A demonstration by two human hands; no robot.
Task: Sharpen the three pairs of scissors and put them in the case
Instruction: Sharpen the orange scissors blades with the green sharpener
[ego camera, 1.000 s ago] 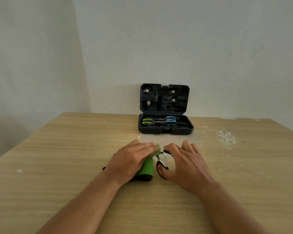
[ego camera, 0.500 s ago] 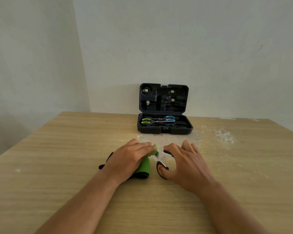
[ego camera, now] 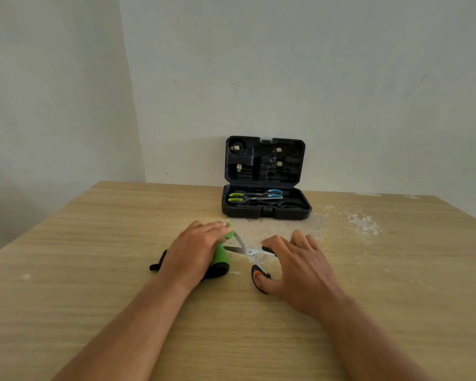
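1. Head view, table: pale wood-grain top, matt, with white powdery smears on the far right side.
2. Sharpener: rounded green plastic body on a black base, lying near the centre. The left hand lies over it, fingers curved down around the body, holding it to the table.
3. Orange-and-black scissors: on the table just right of the sharpener, steel blades spread, tips at the sharpener. The right hand grips the handles, thumb through the near loop, fingers over the far one.
4. Case: dark moulded plastic, far centre against the wall, lid upright, ribbed recesses inside.
5. Green-handled scissors and blue-handled scissors: both lie flat in the case's tray, handles at opposite ends, blades overlapping in the middle.
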